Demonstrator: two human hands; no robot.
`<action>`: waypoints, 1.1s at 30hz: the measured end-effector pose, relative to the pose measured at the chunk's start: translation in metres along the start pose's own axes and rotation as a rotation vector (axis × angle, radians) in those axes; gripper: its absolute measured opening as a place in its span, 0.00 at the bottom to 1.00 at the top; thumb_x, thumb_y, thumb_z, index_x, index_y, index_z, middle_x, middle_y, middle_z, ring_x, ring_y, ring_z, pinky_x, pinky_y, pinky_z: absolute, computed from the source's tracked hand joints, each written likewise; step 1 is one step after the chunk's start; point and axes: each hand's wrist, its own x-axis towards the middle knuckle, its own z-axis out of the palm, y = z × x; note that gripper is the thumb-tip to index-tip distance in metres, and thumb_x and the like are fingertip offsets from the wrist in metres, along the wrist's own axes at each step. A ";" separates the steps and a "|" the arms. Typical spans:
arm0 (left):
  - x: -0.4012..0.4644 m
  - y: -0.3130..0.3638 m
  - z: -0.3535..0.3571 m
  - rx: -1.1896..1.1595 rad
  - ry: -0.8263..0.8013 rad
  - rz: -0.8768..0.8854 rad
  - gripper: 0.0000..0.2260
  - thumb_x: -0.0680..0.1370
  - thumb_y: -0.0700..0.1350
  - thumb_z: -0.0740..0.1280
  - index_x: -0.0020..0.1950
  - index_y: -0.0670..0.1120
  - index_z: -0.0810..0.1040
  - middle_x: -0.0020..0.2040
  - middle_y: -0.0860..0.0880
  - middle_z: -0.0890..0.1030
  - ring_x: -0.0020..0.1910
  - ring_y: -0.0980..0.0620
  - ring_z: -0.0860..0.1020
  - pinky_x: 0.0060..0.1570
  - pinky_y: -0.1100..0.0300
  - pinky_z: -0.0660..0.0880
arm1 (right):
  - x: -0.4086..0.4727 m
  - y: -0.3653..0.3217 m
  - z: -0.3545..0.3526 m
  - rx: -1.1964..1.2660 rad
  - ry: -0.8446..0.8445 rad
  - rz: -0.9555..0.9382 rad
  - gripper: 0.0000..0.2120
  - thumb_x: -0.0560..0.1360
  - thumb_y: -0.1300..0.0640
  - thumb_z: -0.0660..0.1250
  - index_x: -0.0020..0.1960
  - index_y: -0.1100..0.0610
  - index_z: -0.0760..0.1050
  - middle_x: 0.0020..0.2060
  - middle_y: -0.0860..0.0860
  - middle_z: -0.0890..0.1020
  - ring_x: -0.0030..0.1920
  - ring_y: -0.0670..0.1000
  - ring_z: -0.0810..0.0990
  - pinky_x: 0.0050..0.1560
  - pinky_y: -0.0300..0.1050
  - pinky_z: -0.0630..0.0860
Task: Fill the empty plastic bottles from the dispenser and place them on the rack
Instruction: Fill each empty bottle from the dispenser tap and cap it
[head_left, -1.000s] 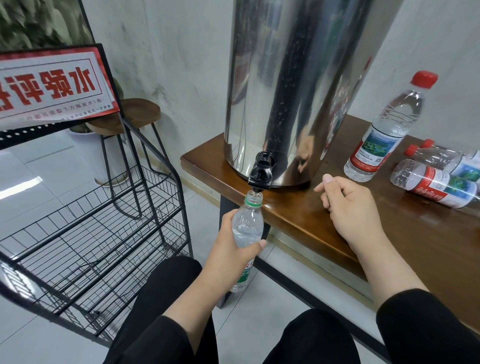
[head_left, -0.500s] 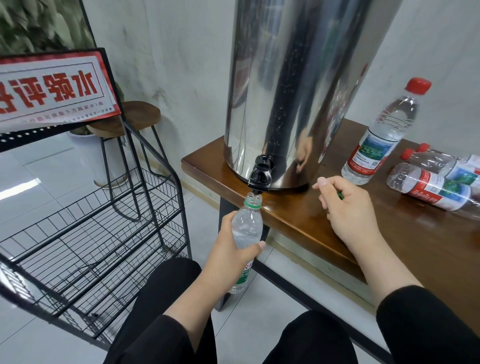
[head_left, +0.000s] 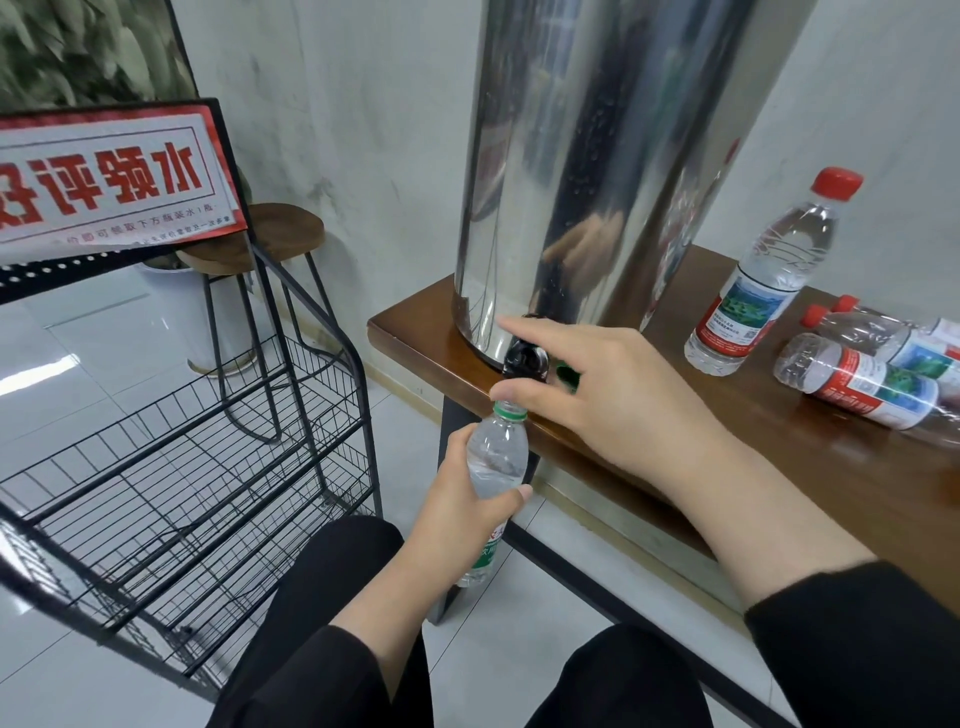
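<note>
Clear plastic bottles: four.
- One green-ringed uncapped clear bottle (head_left: 496, 462), near centre, in hand.
- One upright red-capped clear bottle (head_left: 769, 275), right.
- Two lying red-capped clear bottles (head_left: 862, 382) (head_left: 893, 332), far right.

Tall polished steel dispenser (head_left: 597, 171): one. Black tap (head_left: 524, 361): one. Black wire rack (head_left: 171, 467): one, left. Round wooden stool (head_left: 260, 244): one. Hands: two, left hand (head_left: 457, 514), right hand (head_left: 613, 400).

Single head view, forward and down, close.
</note>
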 end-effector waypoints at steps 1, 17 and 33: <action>0.000 0.001 0.000 0.006 -0.002 0.002 0.28 0.76 0.45 0.76 0.66 0.64 0.64 0.55 0.59 0.80 0.50 0.65 0.80 0.41 0.77 0.72 | 0.002 -0.001 0.000 -0.034 -0.011 -0.020 0.37 0.68 0.27 0.58 0.72 0.42 0.75 0.53 0.49 0.85 0.50 0.46 0.80 0.55 0.44 0.76; 0.000 -0.002 0.000 -0.001 -0.007 0.011 0.30 0.76 0.46 0.76 0.72 0.60 0.64 0.61 0.58 0.79 0.58 0.59 0.79 0.50 0.71 0.72 | 0.010 0.003 -0.020 -0.136 -0.118 -0.156 0.30 0.74 0.31 0.58 0.69 0.45 0.78 0.45 0.31 0.77 0.44 0.31 0.75 0.47 0.24 0.68; -0.001 -0.001 -0.001 0.008 -0.022 0.006 0.32 0.76 0.48 0.76 0.74 0.60 0.63 0.63 0.57 0.78 0.61 0.55 0.78 0.54 0.68 0.73 | 0.033 -0.002 -0.021 0.049 0.011 0.075 0.24 0.84 0.42 0.57 0.35 0.54 0.72 0.27 0.49 0.74 0.29 0.48 0.73 0.36 0.47 0.72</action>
